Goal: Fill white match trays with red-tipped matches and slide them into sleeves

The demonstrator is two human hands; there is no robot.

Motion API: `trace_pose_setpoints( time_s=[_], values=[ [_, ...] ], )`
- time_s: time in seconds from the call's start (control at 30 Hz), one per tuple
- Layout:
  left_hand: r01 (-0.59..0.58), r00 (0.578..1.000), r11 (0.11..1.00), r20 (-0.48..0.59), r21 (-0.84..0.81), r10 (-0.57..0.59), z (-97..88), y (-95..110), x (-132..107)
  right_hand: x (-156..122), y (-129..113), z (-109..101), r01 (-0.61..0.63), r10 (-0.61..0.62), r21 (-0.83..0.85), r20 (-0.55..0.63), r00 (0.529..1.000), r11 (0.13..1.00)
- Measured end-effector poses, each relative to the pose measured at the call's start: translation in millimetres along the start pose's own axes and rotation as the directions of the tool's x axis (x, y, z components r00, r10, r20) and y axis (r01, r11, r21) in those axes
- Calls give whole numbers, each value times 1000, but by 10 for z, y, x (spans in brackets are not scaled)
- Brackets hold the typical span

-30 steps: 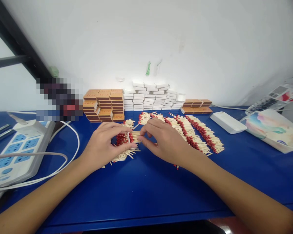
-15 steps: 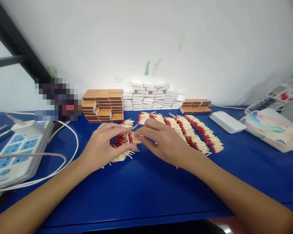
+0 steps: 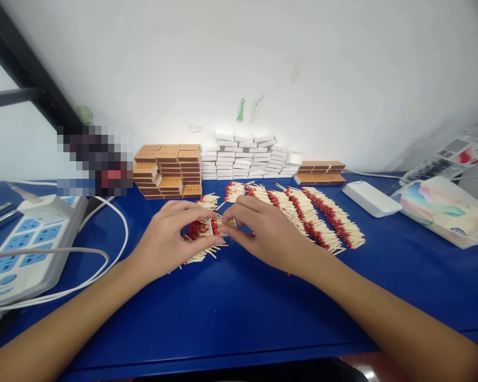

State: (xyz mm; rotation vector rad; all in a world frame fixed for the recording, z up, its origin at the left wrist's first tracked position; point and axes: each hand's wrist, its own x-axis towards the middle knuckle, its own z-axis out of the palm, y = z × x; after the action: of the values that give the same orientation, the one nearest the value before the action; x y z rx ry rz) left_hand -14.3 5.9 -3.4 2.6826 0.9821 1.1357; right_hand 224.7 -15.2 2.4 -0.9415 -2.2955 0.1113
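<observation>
Between my two hands is a small white matchbox tray (image 3: 211, 227) with red-headed matches lying in it. My left hand (image 3: 165, 229) grips the tray's left part, thumb on the near side and fingers on the far side. My right hand (image 3: 265, 228) is closed at the tray's right end, its thumb and fingertips on the matches and end wall, partly hiding them. A loose heap of matches (image 3: 197, 254) lies under and behind my left fingers. Right of my right hand, more matches (image 3: 330, 215) are spread in slanting rows.
Orange matchboxes (image 3: 169, 167) are stacked at the back left, with a smaller stack (image 3: 319, 173) at the back right. White trays (image 3: 242, 159) are piled between them against the wall. A power strip (image 3: 32, 244) with cables lies left; a white device (image 3: 371, 199) and tissue pack (image 3: 446, 212) lie right.
My right fingertips have shifted slightly at the tray's right end, and more of that end now shows. My left hand stays almost still around the tray.
</observation>
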Motion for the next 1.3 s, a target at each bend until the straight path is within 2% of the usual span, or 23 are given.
trace_pose_setpoints(
  time_s=[0.37,0.77,0.87,0.97,1.03,1.2,1.3],
  values=[
    [9,1000,1000,4,-22,-9,12,16,-1,13,5,-22,-38,37,83,2,999,996],
    [66,998,998,15,-24,-65,15,-12,-8,2,24,11,8,-9,-15,-23,1000,1000],
    [77,997,997,10,-27,-77,19,-18,-7,19,32,-33,8,-8,-23,-13,1000,1000],
    [86,996,996,-5,-27,-86,23,-37,-10,43,59,-110,4,-6,-39,-51,999,999],
    [83,996,996,-9,-31,-84,24,-51,-11,50,71,-145,-11,8,-43,-68,998,999],
    [92,996,994,0,-54,-92,15,-57,-1,64,117,-187,-79,77,-83,-21,997,993],
    [108,994,992,5,-57,-108,2,-65,6,124,340,-394,-222,213,-157,-69,975,962]
  ],
)
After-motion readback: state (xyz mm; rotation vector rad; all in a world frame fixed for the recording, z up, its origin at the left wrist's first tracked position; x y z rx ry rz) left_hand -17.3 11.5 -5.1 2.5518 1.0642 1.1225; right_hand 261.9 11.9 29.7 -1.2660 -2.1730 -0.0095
